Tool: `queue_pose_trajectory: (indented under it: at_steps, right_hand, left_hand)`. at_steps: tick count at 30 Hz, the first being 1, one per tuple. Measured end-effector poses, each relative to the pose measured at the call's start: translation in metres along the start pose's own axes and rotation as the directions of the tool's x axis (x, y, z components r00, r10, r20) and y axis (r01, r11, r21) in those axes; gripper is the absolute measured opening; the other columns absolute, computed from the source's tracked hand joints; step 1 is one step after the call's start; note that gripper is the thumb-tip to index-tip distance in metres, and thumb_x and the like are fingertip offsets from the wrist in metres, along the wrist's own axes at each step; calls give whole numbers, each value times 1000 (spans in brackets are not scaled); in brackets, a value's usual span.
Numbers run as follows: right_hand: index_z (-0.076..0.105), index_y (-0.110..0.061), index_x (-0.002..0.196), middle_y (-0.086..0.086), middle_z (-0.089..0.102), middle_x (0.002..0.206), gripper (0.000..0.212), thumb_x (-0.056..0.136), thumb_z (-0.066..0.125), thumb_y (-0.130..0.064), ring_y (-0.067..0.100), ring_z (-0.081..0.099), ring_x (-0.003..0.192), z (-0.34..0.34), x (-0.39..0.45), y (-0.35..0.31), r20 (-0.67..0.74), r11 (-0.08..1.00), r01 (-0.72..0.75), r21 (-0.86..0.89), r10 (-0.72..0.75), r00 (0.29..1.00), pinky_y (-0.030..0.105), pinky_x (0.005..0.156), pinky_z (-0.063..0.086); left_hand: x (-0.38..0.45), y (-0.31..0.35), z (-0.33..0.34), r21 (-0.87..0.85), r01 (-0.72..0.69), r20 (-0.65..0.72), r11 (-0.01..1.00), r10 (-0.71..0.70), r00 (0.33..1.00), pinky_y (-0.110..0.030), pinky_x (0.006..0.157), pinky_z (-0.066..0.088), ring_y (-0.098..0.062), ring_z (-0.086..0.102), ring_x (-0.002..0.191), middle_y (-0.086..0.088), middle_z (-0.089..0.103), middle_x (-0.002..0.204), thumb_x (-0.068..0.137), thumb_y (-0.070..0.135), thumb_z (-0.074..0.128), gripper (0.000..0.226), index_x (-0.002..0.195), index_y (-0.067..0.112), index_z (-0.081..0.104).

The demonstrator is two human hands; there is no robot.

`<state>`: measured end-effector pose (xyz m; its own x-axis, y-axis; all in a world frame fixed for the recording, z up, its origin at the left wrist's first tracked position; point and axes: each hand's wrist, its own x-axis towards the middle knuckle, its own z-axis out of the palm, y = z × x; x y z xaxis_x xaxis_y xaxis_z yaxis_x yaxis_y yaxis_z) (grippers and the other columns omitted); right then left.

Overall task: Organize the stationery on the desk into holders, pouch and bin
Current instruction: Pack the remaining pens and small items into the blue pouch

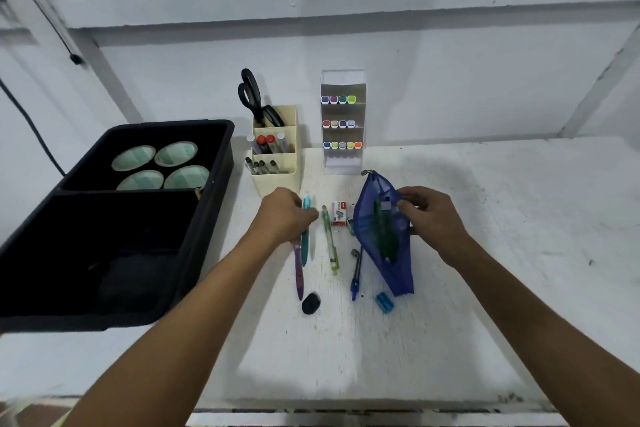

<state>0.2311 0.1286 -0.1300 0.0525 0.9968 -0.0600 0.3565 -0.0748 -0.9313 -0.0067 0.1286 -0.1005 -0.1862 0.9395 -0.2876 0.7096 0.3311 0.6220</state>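
Left hand (287, 213) curled round the teal pen (305, 232) on the tabletop (485, 219); right hand (427, 212) pinching the pouch (381, 236) rim, mouth held wide, a green pen (382, 232) already inside. Best lifted cleanly clear of the purple pen (298, 271) just beside — then fed tip-first into the gap, pouch kept taut. Writing on the staple box (338, 213) too small to read — red and white only.
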Motion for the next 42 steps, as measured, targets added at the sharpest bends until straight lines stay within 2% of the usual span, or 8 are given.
queue_pose_trajectory:
  at_steps: [4,9,14,18,22,32,38,42]
  right_hand:
    - [62,-19,106,3,67,103,17,94,54,-12,22,66,90,-9,-6,-1,-17,1000,11,14,-11,1000,33,67,60]
    - [62,-12,114,6,66,109,22,93,54,-11,27,67,93,-14,-10,0,-31,1000,11,-14,-11,999,45,74,60]
    - [62,-13,115,7,66,110,24,92,55,-10,26,67,92,-18,-12,3,-30,1000,5,4,-5,1000,43,72,60]
    - [63,-12,115,7,67,108,23,92,56,-11,23,67,90,-18,-11,5,-22,1000,19,-8,-19,1000,40,69,61]
    - [64,-15,110,6,67,105,20,92,56,-12,25,68,89,-16,-10,5,-19,1000,18,8,-18,1000,42,70,61]
    - [65,-15,109,4,69,104,20,91,57,-12,23,68,88,-7,-7,5,13,998,6,68,-7,1000,37,65,60]
    - [63,-17,111,3,68,107,21,91,58,-14,23,66,92,3,-4,5,16,999,0,42,0,1000,43,71,60]
    - [62,-17,115,0,65,108,24,91,58,-17,20,64,93,8,-3,6,26,1000,3,8,-3,1000,33,67,60]
  left_hand:
    - [-6,44,15,-212,-63,133,975,93,987,-27,52,57,-18,70,66,-12,70,96,86,19,70,42,124,8,55]
    - [-11,76,46,-163,-171,189,972,201,961,-38,68,62,-23,72,71,-14,69,87,83,15,71,14,85,12,57]
    - [-9,84,68,-83,-251,149,964,261,954,-38,78,59,-28,70,82,-16,69,96,85,17,67,22,101,2,66]
    - [-8,81,66,-80,-316,99,945,323,941,-27,70,54,-20,65,80,-9,65,89,84,18,67,11,92,10,68]
    - [-1,64,54,-133,-289,74,948,300,951,-41,77,60,-25,69,82,-9,70,93,77,16,69,24,100,9,68]
    - [10,-3,19,-63,-223,-48,973,220,974,-27,68,55,-13,64,74,1,67,87,80,29,75,29,104,14,66]
    - [5,-47,6,25,-68,-17,997,68,998,-19,52,43,-14,61,63,-1,66,79,81,28,74,18,84,13,65]
    - [-2,-56,13,7,24,60,1000,-25,998,-21,45,45,-17,58,47,-7,64,65,82,30,73,29,79,2,67]
